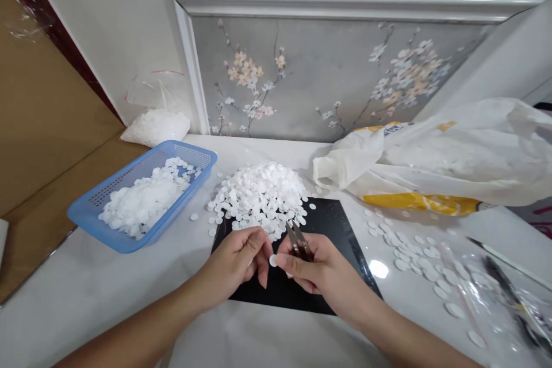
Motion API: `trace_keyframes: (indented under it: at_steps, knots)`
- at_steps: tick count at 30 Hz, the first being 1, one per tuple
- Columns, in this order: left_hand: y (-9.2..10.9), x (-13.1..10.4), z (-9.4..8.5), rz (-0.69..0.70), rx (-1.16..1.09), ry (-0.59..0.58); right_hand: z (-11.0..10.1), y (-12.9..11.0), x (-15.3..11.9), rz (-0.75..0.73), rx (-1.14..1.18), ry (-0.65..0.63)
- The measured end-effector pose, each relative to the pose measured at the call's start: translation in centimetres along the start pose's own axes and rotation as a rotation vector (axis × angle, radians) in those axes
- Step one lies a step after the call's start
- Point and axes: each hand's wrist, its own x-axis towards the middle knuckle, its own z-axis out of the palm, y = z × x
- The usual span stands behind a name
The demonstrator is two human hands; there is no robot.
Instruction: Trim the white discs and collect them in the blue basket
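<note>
A round white disc (273,260), with no long axis, sits above the black mat (332,230), left of the right hand (319,267), which pinches it at the fingertips and also holds metal tweezers (296,240). The left hand (241,256) curls just beside the disc; its grip cannot be told. A disc pile (265,192) lies beyond.

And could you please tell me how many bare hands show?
2: the left hand and right hand, both above the black sheet, the left close to a small round white disc, the right holding a silver two-bladed metal tool.
</note>
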Motion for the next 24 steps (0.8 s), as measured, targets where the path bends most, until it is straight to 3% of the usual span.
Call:
trace_keyframes:
  at_steps: [4, 8, 10, 13, 19, 24]
  knots:
    - [-0.1, -0.3, 0.5, -0.197, -0.148, 0.001, 0.4, -0.3, -0.3, -0.094, -0.156, -0.02]
    - [-0.8, -0.6, 1.4, -0.373, -0.258, -0.082, 1.2, -0.3, -0.7, -0.118, -0.218, -0.132]
    - [-1.2, -0.6, 1.7, -0.414, -0.288, -0.128, 1.4, -0.2, -0.7, -0.119, -0.314, -0.104]
    - [-1.3, -0.5, 1.7, -0.437, -0.341, -0.161, 1.4, -0.3, -0.6, -0.166, -0.425, -0.006]
    - [-1.0, -0.4, 1.2, -0.439, -0.419, -0.211, 0.9, -0.8, -0.4, -0.248, -0.507, 0.065]
    - [-1.2, -0.4, 1.3, -0.408, -0.51, -0.246, 1.1, 0.1, -0.5, -0.268, -0.551, -0.005]
